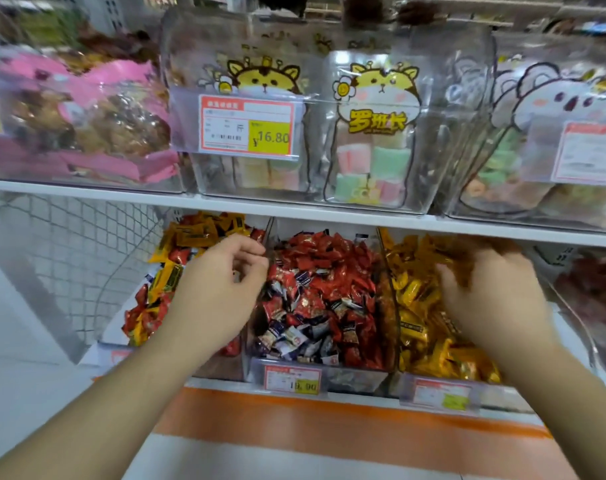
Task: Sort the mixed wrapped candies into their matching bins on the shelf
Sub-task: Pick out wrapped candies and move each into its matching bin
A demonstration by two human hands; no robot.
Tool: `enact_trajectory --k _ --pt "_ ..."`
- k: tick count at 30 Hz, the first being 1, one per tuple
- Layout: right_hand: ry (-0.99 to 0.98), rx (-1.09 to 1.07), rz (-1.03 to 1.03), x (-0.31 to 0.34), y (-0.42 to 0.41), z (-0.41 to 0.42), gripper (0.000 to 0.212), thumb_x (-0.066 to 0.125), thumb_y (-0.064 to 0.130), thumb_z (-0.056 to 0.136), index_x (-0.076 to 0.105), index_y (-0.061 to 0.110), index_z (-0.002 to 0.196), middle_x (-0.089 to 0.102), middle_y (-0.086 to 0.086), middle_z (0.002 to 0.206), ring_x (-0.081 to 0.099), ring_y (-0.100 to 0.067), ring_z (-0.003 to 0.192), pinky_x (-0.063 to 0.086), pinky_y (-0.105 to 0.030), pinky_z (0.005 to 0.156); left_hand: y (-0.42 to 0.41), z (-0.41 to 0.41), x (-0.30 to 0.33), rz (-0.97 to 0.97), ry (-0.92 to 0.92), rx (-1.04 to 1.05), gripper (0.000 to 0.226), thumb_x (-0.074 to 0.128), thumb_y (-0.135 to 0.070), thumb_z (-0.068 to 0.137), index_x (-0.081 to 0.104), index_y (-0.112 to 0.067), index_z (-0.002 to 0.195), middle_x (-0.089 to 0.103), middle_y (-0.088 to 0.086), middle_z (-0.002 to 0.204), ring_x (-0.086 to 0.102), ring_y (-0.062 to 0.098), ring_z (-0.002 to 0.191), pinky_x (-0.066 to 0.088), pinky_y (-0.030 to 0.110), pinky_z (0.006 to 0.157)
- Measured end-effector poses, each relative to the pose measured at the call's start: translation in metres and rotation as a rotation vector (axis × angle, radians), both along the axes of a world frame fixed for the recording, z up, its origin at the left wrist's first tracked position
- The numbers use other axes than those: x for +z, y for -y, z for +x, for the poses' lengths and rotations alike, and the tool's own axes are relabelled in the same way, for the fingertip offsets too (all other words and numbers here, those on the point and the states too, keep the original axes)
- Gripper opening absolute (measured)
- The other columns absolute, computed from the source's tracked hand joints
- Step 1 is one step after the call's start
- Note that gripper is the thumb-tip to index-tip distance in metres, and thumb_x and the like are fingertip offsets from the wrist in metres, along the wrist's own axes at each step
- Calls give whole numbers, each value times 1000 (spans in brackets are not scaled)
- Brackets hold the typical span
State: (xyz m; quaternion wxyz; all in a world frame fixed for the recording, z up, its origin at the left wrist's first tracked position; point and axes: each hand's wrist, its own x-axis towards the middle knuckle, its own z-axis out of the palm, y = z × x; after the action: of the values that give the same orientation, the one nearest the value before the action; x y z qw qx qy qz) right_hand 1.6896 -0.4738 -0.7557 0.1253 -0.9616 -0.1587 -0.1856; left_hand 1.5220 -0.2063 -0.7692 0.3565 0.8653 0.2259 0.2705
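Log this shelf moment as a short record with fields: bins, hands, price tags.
left bin: mixed red and yellow candies
middle bin: mostly red candies, some dark blue and white ones
right bin: yellow candies
left hand: over the left bin by the divider, fingers curled; what it holds is hidden
right hand: blurred, in the right bin
upper price tag: 16.80

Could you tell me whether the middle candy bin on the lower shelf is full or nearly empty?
Full. The middle bin is heaped with red candies up to its dividers, with dark-and-white wrapped ones mixed in at the front.
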Motion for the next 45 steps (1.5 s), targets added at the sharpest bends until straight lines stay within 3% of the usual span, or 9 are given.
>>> enact_trajectory --k 5,9,18,22,25,29,33,40,45 --pt "-108 27 4 -5 -9 -8 47 72 26 87 62 2 126 61 -27 107 55 -47 110 53 -50 91 -39 5 -22 150 -150 49 24 69 -23 96 66 -28 120 65 -15 106 62 7 100 48 25 80" --pt "-132 156 43 -9 -20 -16 46 68 22 91 59 8 134 60 -18 117 50 -37 120 49 -44 94 -48 20 -28 313 -340 -14 54 70 -21 95 54 -30 146 57 -1 143 45 25 135 41 44 113" --pt "-143 274 64 -14 -34 -25 37 70 15 90 63 13 127 56 -6 125 53 -30 119 44 -33 91 -74 40 -36 345 -529 -125 66 67 -43 93 41 -42 154 17 -5 171 20 23 156 14 51 127" --pt "-145 308 58 -17 -38 -27 33 71 12 89 67 13 121 59 -5 122 55 -28 118 39 -28 90 -73 32 -28 360 -497 -133 60 76 -34 90 54 -32 146 35 -5 163 41 24 144 31 45 121" --pt "-136 323 55 -15 -39 -30 30 72 11 88 68 13 117 58 -2 116 56 -26 114 37 -26 88 -69 25 -26 342 -374 -69 49 81 -27 88 64 -28 134 59 -3 141 58 19 119 46 28 94" --pt "-127 338 60 -14 -38 -32 29 72 11 87 68 14 116 57 0 115 56 -26 114 37 -25 90 -68 18 -25 228 -226 23 36 84 -28 86 71 -35 119 70 -5 109 68 15 88 54 28 73" --pt "-114 359 61 -14 -36 -34 29 73 11 87 68 13 115 53 4 108 56 -26 113 38 -25 89 -67 13 -23 106 -125 95 29 86 -23 83 73 -36 106 63 -15 97 63 3 90 43 13 70" --pt "-73 451 116 -13 -40 -40 32 73 8 84 68 12 115 61 0 111 59 -26 111 46 -29 92 -53 -9 -3 -251 61 118 28 91 -28 77 73 -35 98 74 -9 90 70 -2 85 52 21 72" --pt "-165 650 137 -3 -53 -68 50 71 33 91 54 30 138 52 19 134 45 -1 130 38 -22 113 -6 -18 21 -422 156 -59 28 91 -24 76 76 -23 99 79 -6 88 76 8 85 55 16 72"
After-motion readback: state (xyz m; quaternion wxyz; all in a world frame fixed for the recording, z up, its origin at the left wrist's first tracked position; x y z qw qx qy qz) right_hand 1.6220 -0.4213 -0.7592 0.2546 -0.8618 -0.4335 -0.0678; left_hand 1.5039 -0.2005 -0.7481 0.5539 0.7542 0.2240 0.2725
